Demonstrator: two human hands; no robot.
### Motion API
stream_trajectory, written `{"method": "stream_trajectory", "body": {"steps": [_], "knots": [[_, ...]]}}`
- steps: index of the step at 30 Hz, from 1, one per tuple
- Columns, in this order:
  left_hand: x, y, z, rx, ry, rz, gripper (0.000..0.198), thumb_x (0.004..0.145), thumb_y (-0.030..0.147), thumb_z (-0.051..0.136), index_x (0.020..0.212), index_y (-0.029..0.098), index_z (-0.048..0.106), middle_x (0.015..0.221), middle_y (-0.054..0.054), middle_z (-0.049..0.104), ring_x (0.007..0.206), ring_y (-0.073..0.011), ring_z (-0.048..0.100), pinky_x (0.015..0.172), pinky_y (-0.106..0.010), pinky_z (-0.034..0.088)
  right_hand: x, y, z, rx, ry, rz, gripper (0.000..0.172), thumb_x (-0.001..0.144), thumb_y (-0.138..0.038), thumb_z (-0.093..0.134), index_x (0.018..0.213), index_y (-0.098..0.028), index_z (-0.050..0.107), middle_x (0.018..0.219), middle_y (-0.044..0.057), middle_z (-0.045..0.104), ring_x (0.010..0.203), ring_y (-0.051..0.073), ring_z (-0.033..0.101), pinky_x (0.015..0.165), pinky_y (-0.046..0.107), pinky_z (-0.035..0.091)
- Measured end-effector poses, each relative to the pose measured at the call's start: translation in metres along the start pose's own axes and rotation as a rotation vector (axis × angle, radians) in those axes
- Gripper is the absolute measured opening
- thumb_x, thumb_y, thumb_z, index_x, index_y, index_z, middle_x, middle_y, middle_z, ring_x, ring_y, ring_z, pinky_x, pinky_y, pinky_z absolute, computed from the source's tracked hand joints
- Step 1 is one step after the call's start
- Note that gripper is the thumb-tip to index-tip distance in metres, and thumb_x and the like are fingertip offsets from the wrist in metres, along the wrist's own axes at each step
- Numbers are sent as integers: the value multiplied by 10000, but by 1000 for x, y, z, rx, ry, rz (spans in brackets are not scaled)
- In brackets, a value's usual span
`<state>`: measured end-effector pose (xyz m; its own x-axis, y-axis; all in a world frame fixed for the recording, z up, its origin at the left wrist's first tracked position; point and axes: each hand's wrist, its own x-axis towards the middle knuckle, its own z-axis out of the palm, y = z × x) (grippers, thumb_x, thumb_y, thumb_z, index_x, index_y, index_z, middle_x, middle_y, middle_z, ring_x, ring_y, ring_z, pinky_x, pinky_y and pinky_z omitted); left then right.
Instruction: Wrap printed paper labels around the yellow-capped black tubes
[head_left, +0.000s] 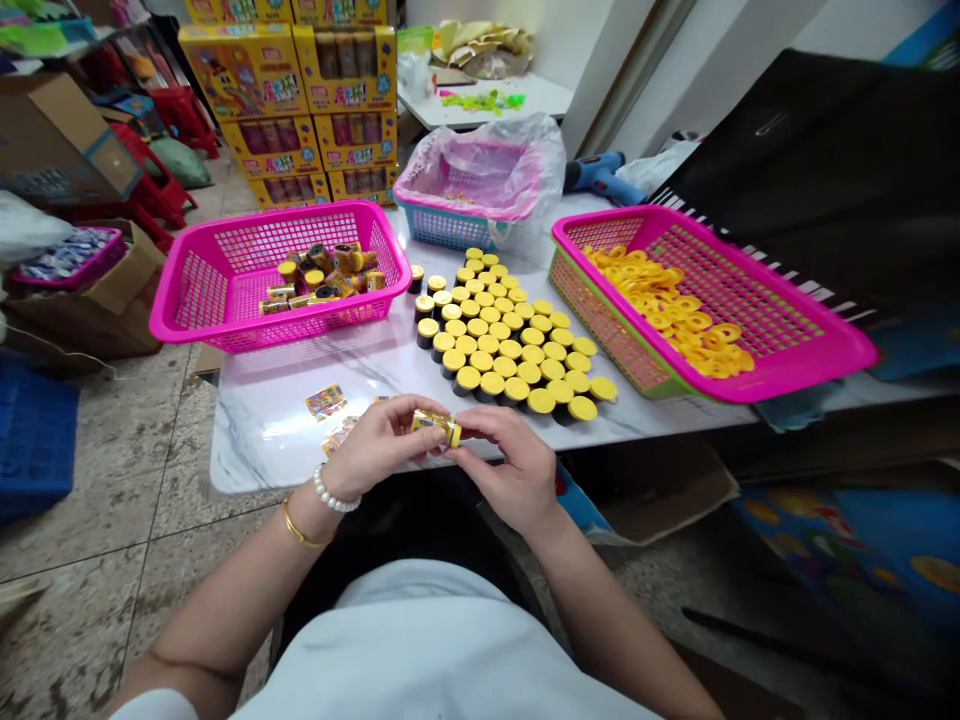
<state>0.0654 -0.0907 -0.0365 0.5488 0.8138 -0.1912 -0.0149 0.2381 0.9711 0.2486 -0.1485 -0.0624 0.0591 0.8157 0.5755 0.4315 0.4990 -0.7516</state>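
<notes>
Looks glossy on the cylinder (437,420) at seven o'clock and tabletop (262,400) at nine. Resembles smooth plastic on the basket (247,255) at ten.

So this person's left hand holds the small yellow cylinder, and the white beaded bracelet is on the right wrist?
The wrist is wrong: the head view shows the white beaded bracelet on the left wrist. The left hand does hold the small yellow cylinder.

Workshop with stacked boxes (285,100), parts baskets (196,336)

Bright light glares softly off the table (262,410); the right edge looks dim, stretched, blurred.
</notes>
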Motion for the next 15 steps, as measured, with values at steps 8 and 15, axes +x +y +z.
{"method": "stream_trajectory", "body": {"steps": [8,15], "knots": [[2,12,-5,342,23,183,271,793,378,778,957,166,740,865,-49,738,803,-168,653,738,-264,514,0,6,17,567,11,634,310,683,-318,896,924,-185,754,851,44,790,705,191,746,674,341,652],[3,10,-17,82,-22,14,405,811,460,740,1031,128,666,753,-14,662,578,-91,567,565,-222,475,-3,8,20,316,71,335,301,708,-236,876,990,-245,771,1007,53,733,874,198,721,784,349,634]]}}
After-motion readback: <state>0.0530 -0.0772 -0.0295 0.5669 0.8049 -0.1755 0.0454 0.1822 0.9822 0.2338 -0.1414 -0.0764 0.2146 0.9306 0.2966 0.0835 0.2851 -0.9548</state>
